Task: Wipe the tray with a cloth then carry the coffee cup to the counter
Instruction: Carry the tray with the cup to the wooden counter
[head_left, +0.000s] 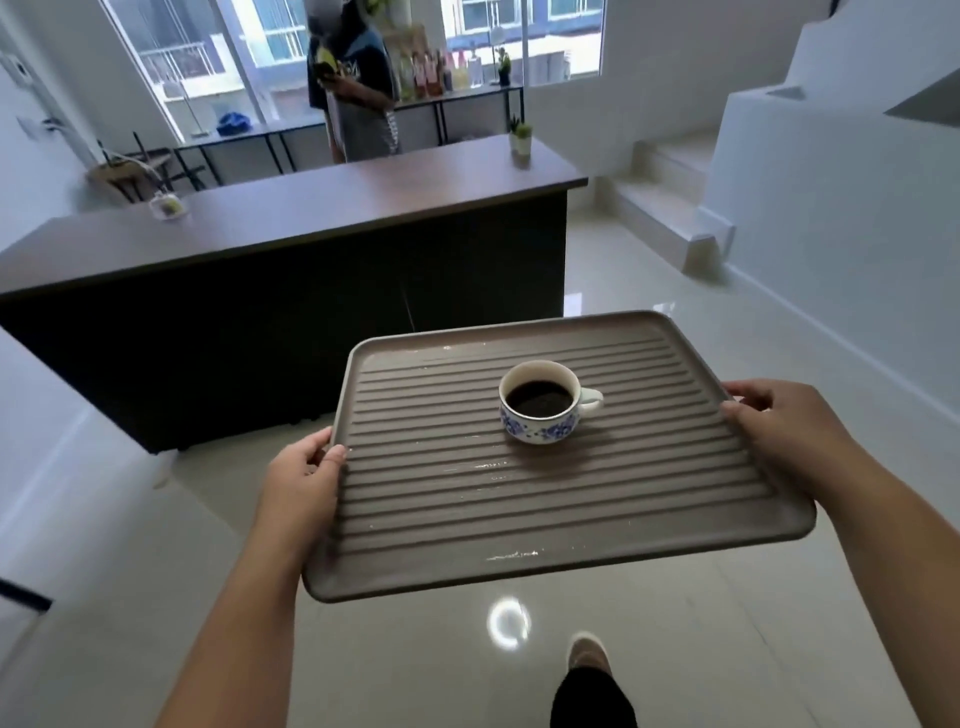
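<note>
I hold a grey-brown ribbed tray (467, 525) level in the air above the floor. My left hand (304, 475) grips its left edge and my right hand (769, 421) grips its right edge. A white coffee cup with blue flowers (543, 405), full of dark coffee, stands upright on the tray right of centre, handle pointing right. The brown-topped counter (322, 208) with a dark front lies ahead, beyond the tray. No cloth is in view.
A person stands behind the counter by the windows. On the counter sit a small glass jar (167, 207) at left and a potted plant (521, 136) at right. White steps (670, 202) rise at right. My foot (589, 657) is on the glossy tiled floor.
</note>
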